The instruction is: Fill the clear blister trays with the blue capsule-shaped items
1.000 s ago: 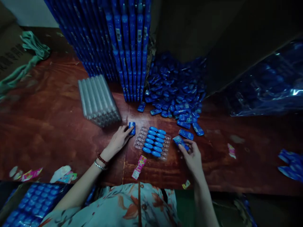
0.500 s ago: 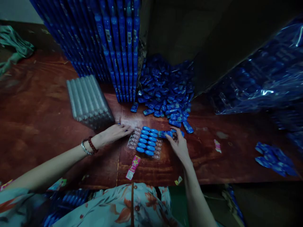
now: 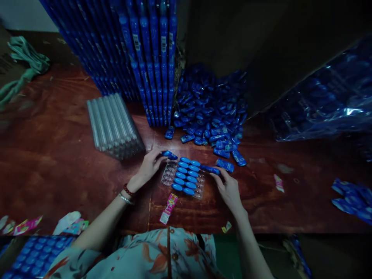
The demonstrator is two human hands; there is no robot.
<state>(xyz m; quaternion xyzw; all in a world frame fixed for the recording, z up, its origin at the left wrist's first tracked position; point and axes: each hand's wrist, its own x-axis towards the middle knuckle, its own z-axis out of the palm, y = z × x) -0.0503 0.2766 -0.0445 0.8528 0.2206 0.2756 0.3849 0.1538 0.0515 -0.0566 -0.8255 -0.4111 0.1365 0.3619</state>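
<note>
Tray: clear plastic blister tray (image 3: 167, 175) w/ rows of pockets, lying flat on reddish wood desk (image 3: 58, 166), centre of frame; two right-hand rows filled w/ blue oval capsules (image 3: 186, 177), left pockets bare.
Left hand: left hand (image 3: 149, 164) at tray's upper-left corner, fingers curled round one small blue packet (image 3: 170, 155), held just above tray edge.
Right hand: right hand (image 3: 228, 188) at tray's right side, thumb + fingertips pinched on another blue packet (image 3: 211, 169), touching tray's upper-right corner.
Loose pile: heap of blue packets (image 3: 209, 112) above tray, centre-top.
Stack: upright blue carded packs (image 3: 139, 58), upper left.
Spare trays: stack of clear trays (image 3: 112, 124), left of centre.
Label: pink-yellow paper slip (image 3: 168, 203) just below tray.
</note>
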